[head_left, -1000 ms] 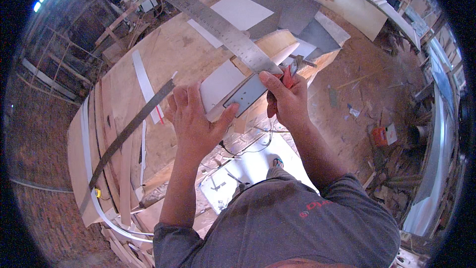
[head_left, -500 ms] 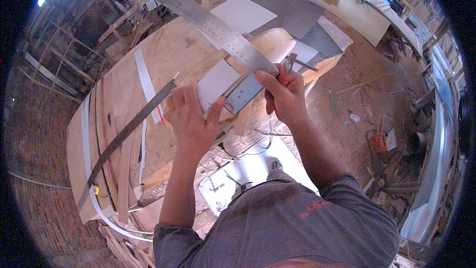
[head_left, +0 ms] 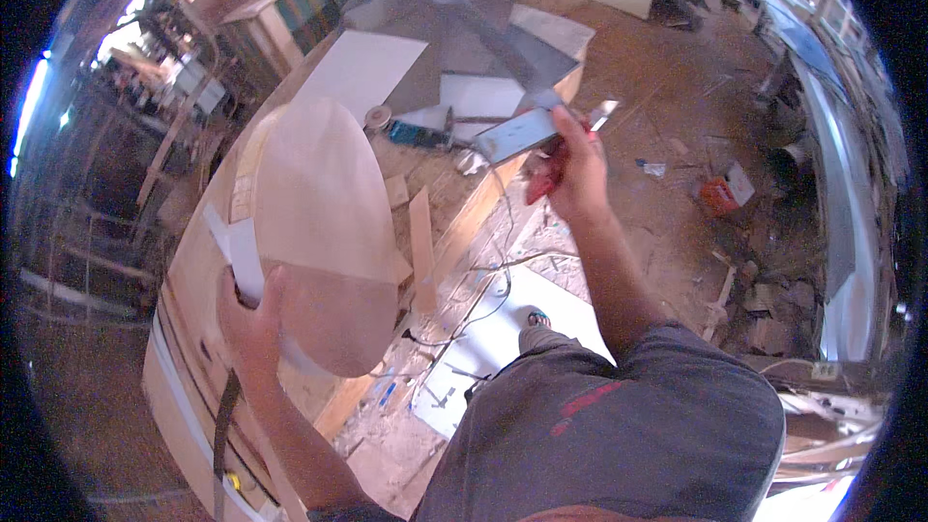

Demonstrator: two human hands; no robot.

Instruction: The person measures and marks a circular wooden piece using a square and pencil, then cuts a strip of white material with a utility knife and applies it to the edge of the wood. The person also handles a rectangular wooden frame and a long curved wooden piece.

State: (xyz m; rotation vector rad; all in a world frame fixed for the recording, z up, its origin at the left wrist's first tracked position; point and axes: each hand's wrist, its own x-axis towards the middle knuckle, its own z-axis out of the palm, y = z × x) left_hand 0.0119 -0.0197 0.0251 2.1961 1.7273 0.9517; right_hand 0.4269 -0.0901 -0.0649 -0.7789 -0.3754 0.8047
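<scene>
My right hand (head_left: 583, 174) is closed around a metal try square with a flat grey stock (head_left: 522, 135); its long blade (head_left: 488, 34), smeared by motion, reaches over the grey sheets. The same hand grips a red-handled tool (head_left: 547, 179) with a shiny metal end; its exact kind is unclear. On the left, my left hand (head_left: 253, 319) pinches a narrow white strip (head_left: 245, 261) between thumb and fingers. Beside that hand stands a large oval wooden piece (head_left: 324, 184), pale above and browner below, on the wooden workbench (head_left: 188, 261).
White sheets (head_left: 362, 68) and grey sheets (head_left: 416, 14) cover the bench's far end. A teal-blue tool (head_left: 418, 134) and a small roll (head_left: 377, 118) lie near its right edge. A cable (head_left: 508, 275) hangs down there. Debris and a red-and-white box (head_left: 727, 188) lie on the floor.
My hands have moved apart: the left toward the near left of the bench, the right away with the square and red-handled tool. The square has lifted off the white piece. My view has shifted.
</scene>
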